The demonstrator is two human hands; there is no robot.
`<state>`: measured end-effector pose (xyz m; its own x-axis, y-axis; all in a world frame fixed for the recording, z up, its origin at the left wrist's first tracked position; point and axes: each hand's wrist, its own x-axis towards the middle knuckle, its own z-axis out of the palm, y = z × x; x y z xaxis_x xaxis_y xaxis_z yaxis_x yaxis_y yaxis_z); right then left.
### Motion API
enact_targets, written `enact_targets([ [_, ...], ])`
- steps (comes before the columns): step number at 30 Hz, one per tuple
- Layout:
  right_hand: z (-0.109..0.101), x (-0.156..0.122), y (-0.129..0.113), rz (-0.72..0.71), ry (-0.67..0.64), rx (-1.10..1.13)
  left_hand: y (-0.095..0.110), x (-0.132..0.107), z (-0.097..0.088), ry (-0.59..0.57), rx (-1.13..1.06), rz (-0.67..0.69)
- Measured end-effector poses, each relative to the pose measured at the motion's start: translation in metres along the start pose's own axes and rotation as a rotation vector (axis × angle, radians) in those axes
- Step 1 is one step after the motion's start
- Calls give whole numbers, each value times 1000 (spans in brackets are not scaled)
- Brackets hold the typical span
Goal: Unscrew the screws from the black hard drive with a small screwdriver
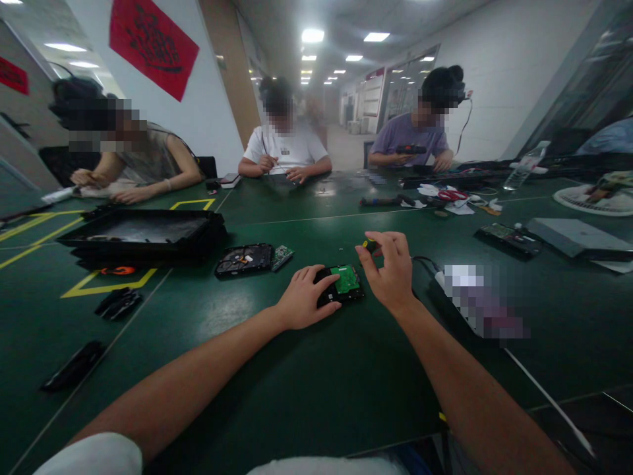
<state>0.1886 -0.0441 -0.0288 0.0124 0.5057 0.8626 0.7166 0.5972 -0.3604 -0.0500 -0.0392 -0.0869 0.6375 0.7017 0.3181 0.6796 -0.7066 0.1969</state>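
Your left grip point(302, 298) is closed over the hard drive point(343, 294), with the thumb along its near edge and the forefinger reaching across the green circuit board point(350, 280). Your right grip point(390, 267) pinches a small black-and-yellow tool point(368, 245) between thumb and fingers, raised to the right of the drive and apart from it; the tool's tip is too small to make out.

The drive lies flat on the bench point(316, 389) in front of you, board side up. Judging by its look, it should feel dense and rather heavy for its size, with a stiff case that won't give when you squeeze. Its smooth sides may slide on the bench, so press down as well as in. The board looks like the fragile part: take hold by the long edges of the black case and keep fingertip pressure off the green face.

Left of your left grip, a second drive point(244, 259) lies near a loose circuit board point(282, 257), which looks light and thin, best lifted by its rim. Farther left sits a black tray point(143, 231); well off to the right, another drive point(508, 240) rests near a silver box point(576, 237).
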Motion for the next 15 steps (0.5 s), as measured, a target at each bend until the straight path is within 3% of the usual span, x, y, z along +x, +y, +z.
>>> enact_targets([
  [8, 0, 1, 0, -42, -57, 35, 1, 0, -1, 11, 1, -7],
  [15, 0, 1, 0, -21, 7, -5, 2, 0, -3, -4, 5, -7],
])
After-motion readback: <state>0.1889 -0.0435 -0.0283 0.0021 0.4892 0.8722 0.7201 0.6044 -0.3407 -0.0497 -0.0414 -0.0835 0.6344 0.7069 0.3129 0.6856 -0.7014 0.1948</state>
